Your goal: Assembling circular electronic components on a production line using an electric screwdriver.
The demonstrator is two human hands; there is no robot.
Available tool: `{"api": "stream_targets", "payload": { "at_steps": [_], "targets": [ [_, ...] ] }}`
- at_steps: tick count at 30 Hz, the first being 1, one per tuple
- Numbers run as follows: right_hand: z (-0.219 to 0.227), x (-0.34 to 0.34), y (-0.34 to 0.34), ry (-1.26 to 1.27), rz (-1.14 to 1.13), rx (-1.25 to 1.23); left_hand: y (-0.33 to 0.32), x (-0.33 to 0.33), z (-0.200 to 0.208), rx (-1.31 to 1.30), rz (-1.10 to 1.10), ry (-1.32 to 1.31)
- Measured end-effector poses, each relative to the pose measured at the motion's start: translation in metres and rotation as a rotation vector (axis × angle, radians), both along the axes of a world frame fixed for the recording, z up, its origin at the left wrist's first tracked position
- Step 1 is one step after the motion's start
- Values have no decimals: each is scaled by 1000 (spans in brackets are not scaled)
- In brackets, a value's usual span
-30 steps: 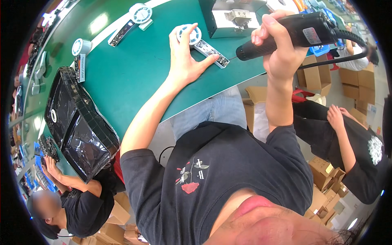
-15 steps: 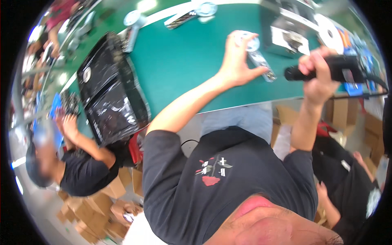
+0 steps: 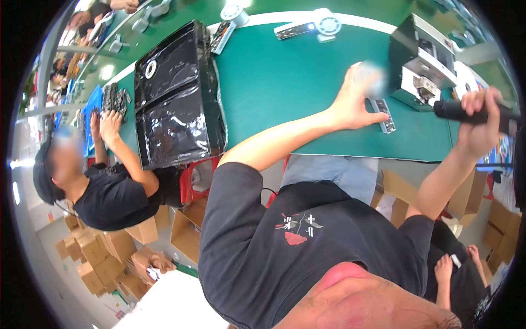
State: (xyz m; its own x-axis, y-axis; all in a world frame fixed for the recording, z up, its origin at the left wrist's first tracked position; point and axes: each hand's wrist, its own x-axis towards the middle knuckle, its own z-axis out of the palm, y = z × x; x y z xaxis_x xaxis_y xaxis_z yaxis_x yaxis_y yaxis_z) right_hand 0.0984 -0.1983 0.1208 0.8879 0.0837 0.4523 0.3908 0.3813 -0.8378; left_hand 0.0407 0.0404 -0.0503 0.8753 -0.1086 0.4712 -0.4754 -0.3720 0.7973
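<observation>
Stretching across the upper half of the frame, a green work table (image 3: 285,82) with a white stripe along its far edge curves with the lens, and beneath its near edge the floor at lower left is crowded with brown cardboard boxes (image 3: 101,257). At the left edge a seated co-worker in a black shirt (image 3: 109,200) rests both hands on a blue tray of small dark parts (image 3: 107,101). Just right of that, a black tray wrapped in glossy plastic film (image 3: 175,96) lies on the table, and small grey fixtures (image 3: 309,26) sit near the stripe at upper centre. Centre right, the person's left hand (image 3: 356,104) presses down on the green surface, fingers spread around a small round part (image 3: 370,79) that is blurred, so what it is cannot be told; whether the fingers truly clasp it or only cover it is also unclear. Touching that hand's lower right side lies a narrow grey strip with a dark rectangular face (image 3: 383,115), flat on the table and angled toward the lower right. Farther right stands a grey box-shaped machine (image 3: 419,55), its upper part cut by the frame's rim. At the right edge, the right hand (image 3: 479,123) is closed firmly around a black handheld power driver (image 3: 466,111), held level above the table edge with its tip pointing left; its rear and cable vanish into the dark rim.
</observation>
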Motion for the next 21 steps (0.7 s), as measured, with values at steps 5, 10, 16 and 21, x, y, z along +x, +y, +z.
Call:
{"api": "stream_targets", "payload": {
  "at_steps": [5, 10, 16, 21],
  "targets": [
    [13, 46, 20, -11, -317, 11, -1, 1, 2, 55, 44, -2],
    [-9, 43, 12, -2, -306, -66, -5, 0, 3, 44, 14, 7],
    [-15, -32, 31, 6, -274, -60, -3, 0, 6, 67, -4, 4],
    [-21, -67, 46, 19, -209, -95, -1, -2, 9, 80, 23, 116]
  ]
}}
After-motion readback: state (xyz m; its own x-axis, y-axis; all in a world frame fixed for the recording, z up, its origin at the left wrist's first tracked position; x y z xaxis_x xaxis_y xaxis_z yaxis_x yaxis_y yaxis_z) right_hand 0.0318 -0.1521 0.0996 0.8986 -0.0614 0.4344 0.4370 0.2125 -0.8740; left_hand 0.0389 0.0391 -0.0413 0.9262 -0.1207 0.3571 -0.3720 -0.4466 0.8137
